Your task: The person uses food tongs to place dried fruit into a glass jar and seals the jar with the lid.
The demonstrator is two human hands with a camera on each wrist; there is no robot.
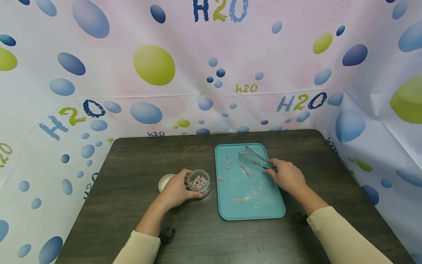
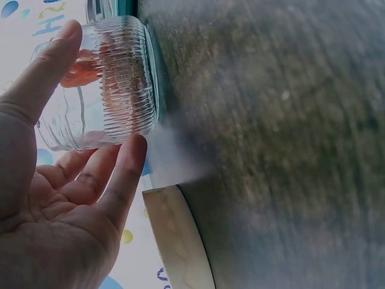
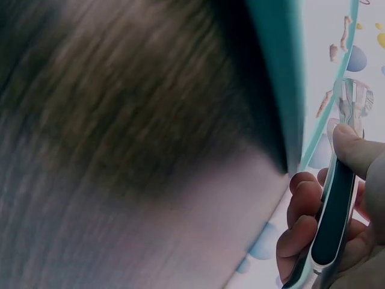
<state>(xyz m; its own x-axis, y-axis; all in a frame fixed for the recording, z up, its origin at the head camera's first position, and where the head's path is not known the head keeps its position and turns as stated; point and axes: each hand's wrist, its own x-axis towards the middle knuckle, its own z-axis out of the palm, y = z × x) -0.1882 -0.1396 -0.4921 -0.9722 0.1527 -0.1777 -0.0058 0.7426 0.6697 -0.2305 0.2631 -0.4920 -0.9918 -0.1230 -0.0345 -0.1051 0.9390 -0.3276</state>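
Observation:
My left hand (image 1: 176, 191) holds a small clear glass jar (image 1: 205, 189) standing on the table, thumb on the near side and fingers on the far side. Pinkish-grey strips (image 1: 199, 182) lie inside the jar. In my right hand (image 1: 289, 176) are metal tongs (image 1: 260, 157) with dark handle grips (image 3: 334, 217). The tongs' two looped arms are spread over the upper part of a turquoise tray (image 1: 230, 212). One tip overlaps a pale strip (image 1: 243, 153) there. Several more strips, such as a bent strip (image 1: 228, 162) and a straight strip (image 1: 245, 171), are scattered across the tray.
A pale round lid (image 1: 163, 181) lies left of the jar, partly behind my left hand. White powdery smears (image 1: 258, 194) mark the tray's lower half. The dark wooden table (image 1: 132, 205) meets a patterned curtain (image 1: 184, 44) at the back and sides.

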